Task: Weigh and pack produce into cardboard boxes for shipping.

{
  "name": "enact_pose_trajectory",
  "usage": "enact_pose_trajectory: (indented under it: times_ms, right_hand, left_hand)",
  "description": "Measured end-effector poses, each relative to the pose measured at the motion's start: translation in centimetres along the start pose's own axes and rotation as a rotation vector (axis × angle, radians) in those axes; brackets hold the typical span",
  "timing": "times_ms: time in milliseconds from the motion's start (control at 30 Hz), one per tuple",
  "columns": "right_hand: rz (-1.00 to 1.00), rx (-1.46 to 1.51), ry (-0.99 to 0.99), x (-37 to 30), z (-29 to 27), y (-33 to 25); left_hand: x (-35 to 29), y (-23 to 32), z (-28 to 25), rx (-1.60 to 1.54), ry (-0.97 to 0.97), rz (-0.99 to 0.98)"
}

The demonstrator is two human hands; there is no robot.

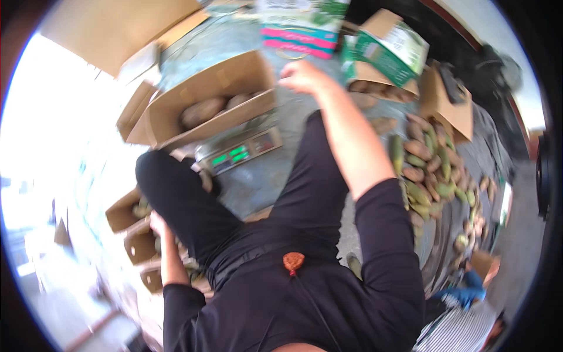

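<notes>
An open cardboard box [214, 126] rests on a digital scale [240, 154] with lit green digits, in front of my knees. Several large brown tubers [202, 112] lie inside it. My right hand [304, 77] is reached out just beyond the box's right end, apart from it; its fingers look bent but are smeared by motion. Low at my left side, my left hand [157, 223] is beside my thigh, next to small open cardboard boxes [141, 245] with produce in them. Its fingers are too blurred and hidden to read.
A pile of brown and green elongated vegetables [431, 161] spreads over the floor at my right. Green-and-white cartons [392, 50] and a cardboard box [448, 105] stand far right. A pink-banded carton [299, 29] is straight ahead. Another person [463, 322] shows at the lower right.
</notes>
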State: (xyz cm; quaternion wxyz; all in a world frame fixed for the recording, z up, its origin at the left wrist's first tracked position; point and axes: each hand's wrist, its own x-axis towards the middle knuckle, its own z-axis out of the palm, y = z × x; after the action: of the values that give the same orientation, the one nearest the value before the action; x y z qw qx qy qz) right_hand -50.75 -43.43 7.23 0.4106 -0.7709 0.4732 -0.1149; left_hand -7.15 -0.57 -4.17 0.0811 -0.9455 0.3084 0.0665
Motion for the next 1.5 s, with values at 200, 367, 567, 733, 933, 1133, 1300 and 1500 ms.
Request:
enact_pose_trajectory:
  times_ms: [200, 367, 567, 733, 933, 1133, 1300, 1500]
  right_hand:
    - [0.028, 0.128, -0.040, -1.0, -0.8, 0.4]
    - [0.111, 0.059, -0.084, -1.1, -0.7, -1.7]
    - [0.135, 0.040, -0.166, -0.2, -0.9, -0.8]
    - [0.141, 0.014, -0.183, -0.6, -0.6, -2.1]
    - [0.174, 0.025, -0.176, -0.1, -1.6, -0.6]
    - [0.080, 0.044, -0.139, -0.7, 0.3, -2.0]
    - [0.100, 0.064, -0.117, -1.2, -0.4, -1.8]
    - [0.092, 0.072, -0.088, 0.1, 0.4, -0.5]
  left_hand:
    - [-3.3, 2.7, -0.2, -0.548, 0.273, 0.061]
    - [-8.4, 1.5, 0.8, -0.072, 0.178, 0.126]
    - [-16.5, 0.3, -0.2, -0.098, -0.003, 0.230]
    - [-23.0, -2.3, -0.7, -0.051, 0.044, 0.270]
    - [-25.7, -2.6, 0.7, -0.034, 0.020, 0.239]
    - [-25.5, -3.5, 0.7, -0.027, 0.050, 0.217]
    - [-25.2, -3.5, 0.3, -0.028, 0.086, 0.245]
    - [-24.3, -6.3, 3.4, -0.317, -0.064, 0.689]
